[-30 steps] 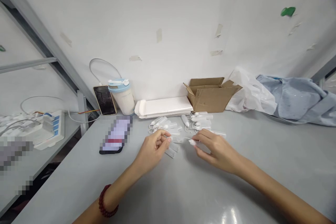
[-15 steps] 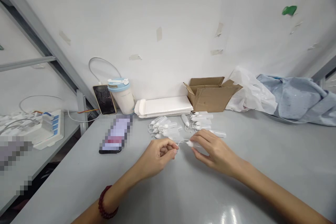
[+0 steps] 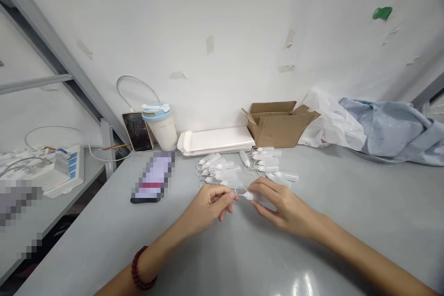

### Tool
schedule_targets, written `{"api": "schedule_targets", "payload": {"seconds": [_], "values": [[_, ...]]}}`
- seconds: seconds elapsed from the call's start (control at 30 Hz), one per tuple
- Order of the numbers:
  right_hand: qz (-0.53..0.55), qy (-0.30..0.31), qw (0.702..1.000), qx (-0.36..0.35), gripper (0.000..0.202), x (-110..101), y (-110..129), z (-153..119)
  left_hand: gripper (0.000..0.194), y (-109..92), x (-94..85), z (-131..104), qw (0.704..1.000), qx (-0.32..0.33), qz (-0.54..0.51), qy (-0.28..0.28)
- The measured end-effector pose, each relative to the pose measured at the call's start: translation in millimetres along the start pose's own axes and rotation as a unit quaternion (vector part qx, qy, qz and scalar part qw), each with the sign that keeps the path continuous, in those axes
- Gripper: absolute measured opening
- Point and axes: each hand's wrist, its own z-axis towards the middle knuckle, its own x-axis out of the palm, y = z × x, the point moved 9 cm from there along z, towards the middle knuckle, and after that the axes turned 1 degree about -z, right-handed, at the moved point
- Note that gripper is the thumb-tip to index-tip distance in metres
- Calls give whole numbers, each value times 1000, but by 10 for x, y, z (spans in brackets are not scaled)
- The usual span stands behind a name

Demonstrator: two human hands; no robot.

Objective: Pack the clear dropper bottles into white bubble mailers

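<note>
Small bottle point(image 3: 249, 195) getting the delicate treatment!
Right hand point(image 3: 282, 201) is pinching it lightly; left hand point(image 3: 211, 206) is pressing fingertips together, contents unclear; steadiness is probably helping.

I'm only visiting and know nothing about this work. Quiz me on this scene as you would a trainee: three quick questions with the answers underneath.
1. True or false: a dark red beaded bracelet is worn on the left arm.
2. What does the right hand hold?
A) a phone
B) a small white-tipped bottle
C) a lidded cup
3. Fill in the blank: as the camera sees it, the cardboard box stands to the ____ of the flat white stack.

Key: 1. True. 2. B. 3. right.
</note>
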Motion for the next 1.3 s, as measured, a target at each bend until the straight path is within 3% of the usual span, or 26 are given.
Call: {"api": "schedule_targets", "payload": {"seconds": [0.87,1.3], "values": [[16,12,1000,-2,21,19,25,-6,31,8,41,-11,1000,-2,-10,5],[33,32,999,4,20,136,22,-42,27,48,114,-17,1000,-4,-15,1]]}}
